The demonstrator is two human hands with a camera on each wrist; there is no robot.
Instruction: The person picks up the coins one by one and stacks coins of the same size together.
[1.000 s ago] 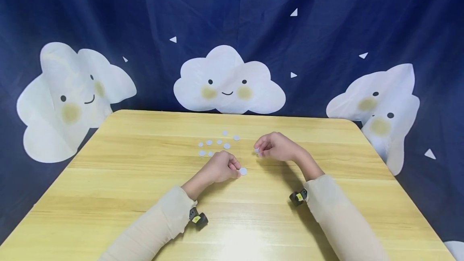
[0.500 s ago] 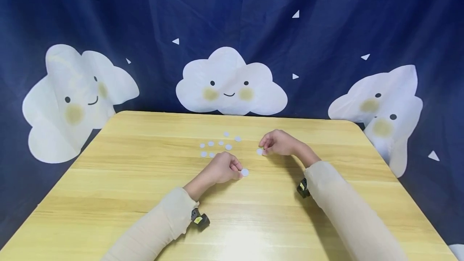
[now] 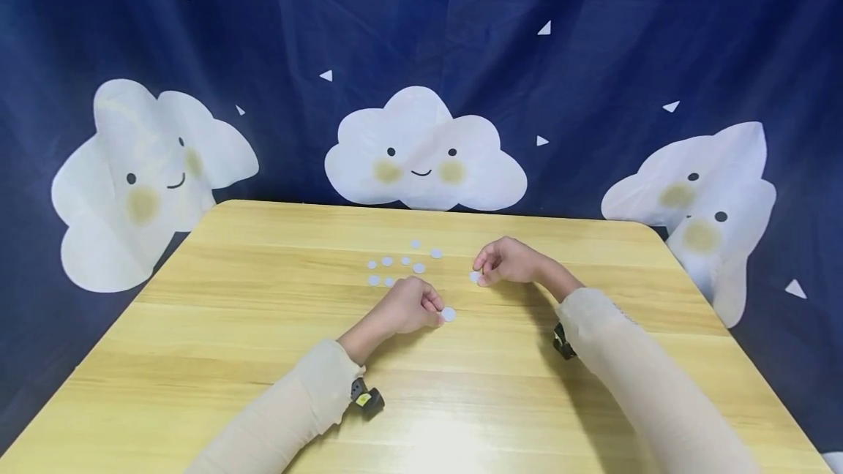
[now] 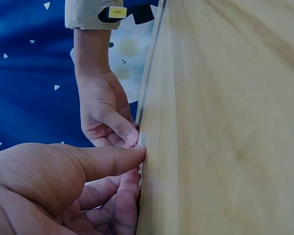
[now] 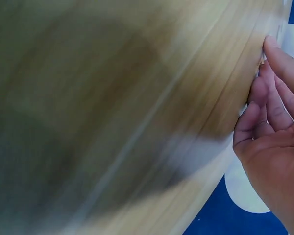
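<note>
In the head view, my left hand [image 3: 413, 306] pinches the near edge of a small pale round disc [image 3: 448, 314] with thumb and fingertips, low at the tabletop [image 3: 263, 371]. The left wrist view shows the left thumb on this disc's thin edge [image 4: 142, 139], the right hand [image 4: 105, 110] behind it. Farther back and to the right, my right hand [image 3: 510, 260] pinches another pale disc [image 3: 476, 277], partly covered by its fingertips. The right wrist view has the right hand's thumb and curled fingers at the table surface, its disc largely hidden there.
Several more pale discs of differing sizes, among them one disc [image 3: 418, 268], lie loosely grouped left of the right hand. One disc [image 3: 389, 282] is close beside the left hand's knuckles. Behind the table hangs a dark blue curtain [image 3: 290, 137] with smiling clouds.
The head view has shifted slightly. My right wrist has turned and its forearm swung outward to the right, while more of its disc shows at the fingertips. The left hand keeps its pinch.
</note>
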